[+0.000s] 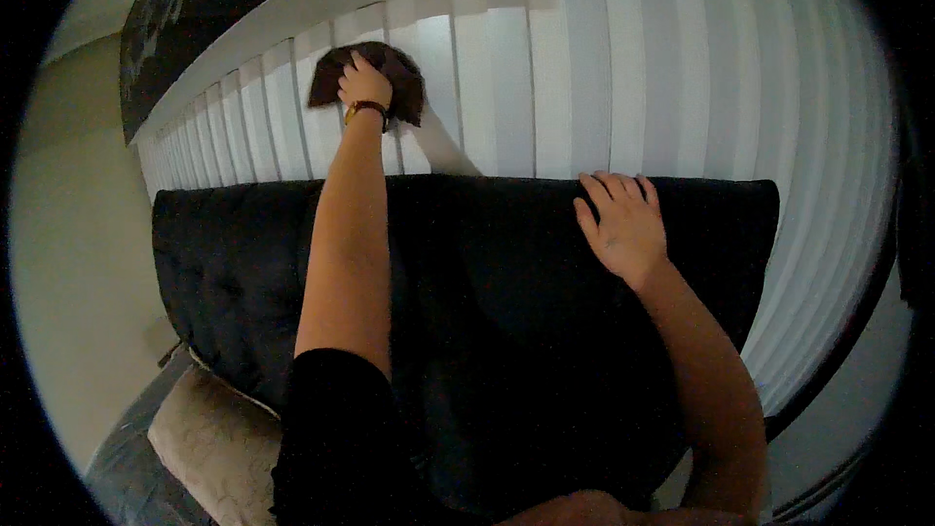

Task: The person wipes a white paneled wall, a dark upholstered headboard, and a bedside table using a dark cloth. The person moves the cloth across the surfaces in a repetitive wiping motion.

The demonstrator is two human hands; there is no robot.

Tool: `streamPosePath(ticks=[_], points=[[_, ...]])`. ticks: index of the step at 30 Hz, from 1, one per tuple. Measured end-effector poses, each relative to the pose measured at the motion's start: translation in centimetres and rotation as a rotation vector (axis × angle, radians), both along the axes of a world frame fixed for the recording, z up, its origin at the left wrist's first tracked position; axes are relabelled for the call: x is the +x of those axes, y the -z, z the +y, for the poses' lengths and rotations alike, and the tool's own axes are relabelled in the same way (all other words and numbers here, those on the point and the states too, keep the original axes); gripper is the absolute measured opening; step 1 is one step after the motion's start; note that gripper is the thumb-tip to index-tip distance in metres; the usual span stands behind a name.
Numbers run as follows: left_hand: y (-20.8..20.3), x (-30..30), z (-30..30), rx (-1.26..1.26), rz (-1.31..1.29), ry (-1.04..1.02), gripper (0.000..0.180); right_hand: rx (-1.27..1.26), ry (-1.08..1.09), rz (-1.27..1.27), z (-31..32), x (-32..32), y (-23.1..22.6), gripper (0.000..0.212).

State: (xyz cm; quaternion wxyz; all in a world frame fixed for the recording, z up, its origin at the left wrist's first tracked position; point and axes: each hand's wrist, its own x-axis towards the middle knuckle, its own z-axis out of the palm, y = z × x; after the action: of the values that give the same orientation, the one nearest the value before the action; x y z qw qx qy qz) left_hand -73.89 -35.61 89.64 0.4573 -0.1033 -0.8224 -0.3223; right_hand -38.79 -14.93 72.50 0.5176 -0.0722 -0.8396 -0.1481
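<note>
My left hand [364, 84], with bracelets at the wrist, reaches far forward and holds a dark brown cloth [402, 80] against the white vertical slats [492, 88]. The cloth fans out on both sides of the hand, and part of it is hidden beneath the palm. My right hand [623, 229] rests on the top edge of a black padded backrest [526, 282]. Its fingers are spread, with the tips over the edge, and it holds nothing.
A beige cushion [214, 438] lies at the lower left, on a grey-blue surface [136, 448]. At the upper left, a dark patterned panel [205, 24] hangs above the slats. A pale wall [73, 234] stands at the far left. The slats curve down the right side.
</note>
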Motion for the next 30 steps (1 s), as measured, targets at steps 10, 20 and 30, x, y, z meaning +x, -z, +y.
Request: streamPosePath(ticks=[10,20,30], points=[[7.9,1.6,-0.9,-0.208,-0.348,-0.067,0.057,0.021,-0.013,0.023,0.3,-0.2,0.1,0.04],[7.5,0.6,-6.9,0.039,-0.196,0.241,0.042,0.025,-0.008,0.035,1.2,-1.1,0.6,0.038],[-0.1,-4.7,-8.9,0.424,0.245,0.067,0.056,0.092,0.02,0.038,0.3,-0.7,0.6,0.035]])
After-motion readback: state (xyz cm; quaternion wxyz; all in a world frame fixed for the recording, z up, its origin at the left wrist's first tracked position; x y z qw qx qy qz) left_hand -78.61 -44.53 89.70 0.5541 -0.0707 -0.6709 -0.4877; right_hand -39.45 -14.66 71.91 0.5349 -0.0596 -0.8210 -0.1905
